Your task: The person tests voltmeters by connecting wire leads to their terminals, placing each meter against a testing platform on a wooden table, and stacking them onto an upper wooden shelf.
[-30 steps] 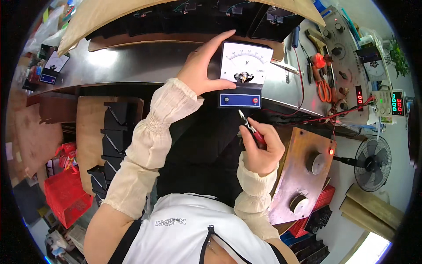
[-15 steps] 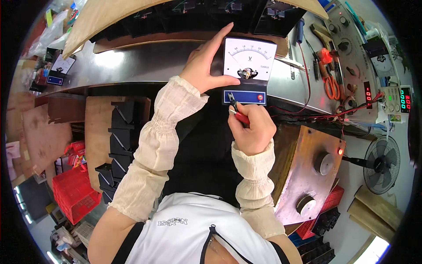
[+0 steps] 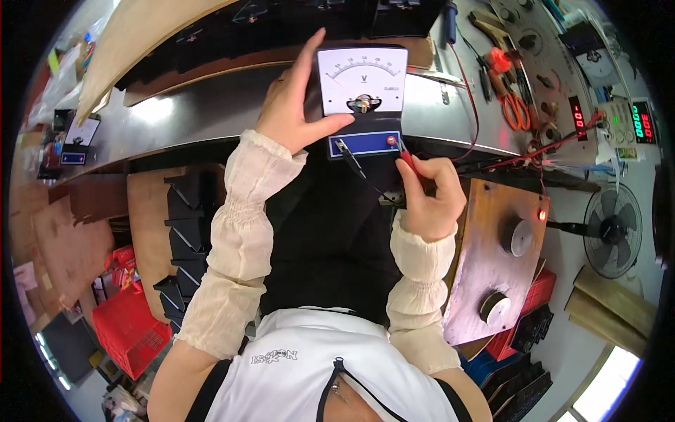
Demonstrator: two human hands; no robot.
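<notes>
At the bench [image 3: 204, 105] edge, the right hand [image 3: 434, 200] is pinching the red clip [image 3: 409, 166], slanting up-left toward the red terminal [image 3: 391, 141] of the meter [image 3: 362, 74]; the left hand [image 3: 287, 116], fingers spread, is steadying it.

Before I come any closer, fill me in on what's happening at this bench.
A person's left hand is spread along the left side of a white-faced meter at the edge of the metal bench. Their right hand pinches a red clip beside the red terminal; whether it has gripped there is too small to tell. A black clip, with no hand on it, sits at the left end of the meter's blue strip.
</notes>
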